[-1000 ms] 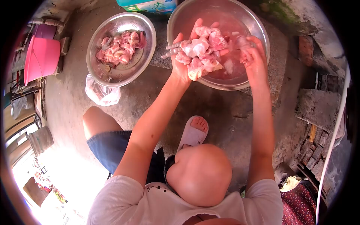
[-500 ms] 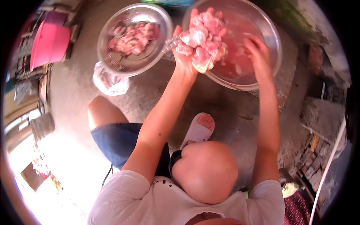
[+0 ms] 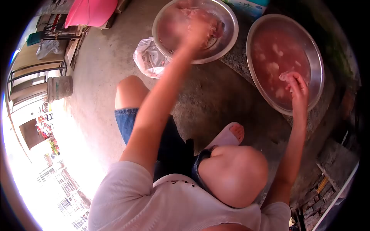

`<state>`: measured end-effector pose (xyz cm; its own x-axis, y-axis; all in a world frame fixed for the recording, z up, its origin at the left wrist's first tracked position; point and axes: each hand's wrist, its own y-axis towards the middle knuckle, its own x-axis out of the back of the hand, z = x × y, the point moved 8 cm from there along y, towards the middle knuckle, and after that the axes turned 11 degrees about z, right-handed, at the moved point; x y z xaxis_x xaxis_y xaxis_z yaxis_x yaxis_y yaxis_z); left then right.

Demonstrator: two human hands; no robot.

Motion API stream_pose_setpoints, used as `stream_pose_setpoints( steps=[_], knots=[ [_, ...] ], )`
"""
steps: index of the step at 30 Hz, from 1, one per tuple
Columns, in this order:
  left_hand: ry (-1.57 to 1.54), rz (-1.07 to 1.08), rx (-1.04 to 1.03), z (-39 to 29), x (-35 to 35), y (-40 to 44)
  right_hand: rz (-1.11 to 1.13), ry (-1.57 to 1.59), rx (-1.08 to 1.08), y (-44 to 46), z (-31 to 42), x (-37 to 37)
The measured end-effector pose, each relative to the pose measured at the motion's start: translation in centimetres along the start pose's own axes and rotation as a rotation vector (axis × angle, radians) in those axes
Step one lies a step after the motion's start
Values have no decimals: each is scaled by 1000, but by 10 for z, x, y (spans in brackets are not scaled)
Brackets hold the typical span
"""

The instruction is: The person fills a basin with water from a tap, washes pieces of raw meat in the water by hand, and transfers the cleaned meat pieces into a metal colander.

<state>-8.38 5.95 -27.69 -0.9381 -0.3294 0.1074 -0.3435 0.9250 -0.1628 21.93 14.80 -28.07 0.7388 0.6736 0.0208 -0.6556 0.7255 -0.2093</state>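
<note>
My left hand [image 3: 198,30] is over the metal colander [image 3: 230,36] at the top middle, smeared by motion. Its fingers cannot be made out, nor whether any meat is in them. Pinkish raw meat [image 3: 219,30] shows beside this hand in the colander. At the right, a metal basin [image 3: 251,71] holds cloudy red water [image 3: 275,44] with several pale bits floating in it. My right hand [image 3: 298,87] reaches over the basin's near side, fingertips pinched on a small piece of meat [image 3: 284,77] at the water.
A crumpled plastic bag [image 3: 144,63] lies on the concrete floor against the colander. Far left are a pink tub [image 3: 92,12] and a grey bucket [image 3: 60,87]. Behind the basins stands a blue and white box [image 3: 246,8]. Bricks and rubble [image 3: 320,202] line the right side.
My left hand has moved left from the water basin, where it carried a pile of meat, to the colander. My right hand now pinches a small piece. The camera view has shifted.
</note>
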Motion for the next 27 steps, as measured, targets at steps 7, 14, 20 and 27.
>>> stream_pose_setpoints(
  steps=[7, 14, 20, 27],
  knots=[
    [13, 765, -183, -24, -190, -21, 103, -387, 280, -6, 46, -20],
    [-450, 765, 34, -43, -199, -40, 83, 103, 268, -23, 48, 5],
    [-535, 785, 74, -53, -207, -49, 106, 196, 295, -38, 63, 6],
    [-416, 648, -59, -65, -202, -48, -132, -640, 498, -57, 114, -1]
  ],
)
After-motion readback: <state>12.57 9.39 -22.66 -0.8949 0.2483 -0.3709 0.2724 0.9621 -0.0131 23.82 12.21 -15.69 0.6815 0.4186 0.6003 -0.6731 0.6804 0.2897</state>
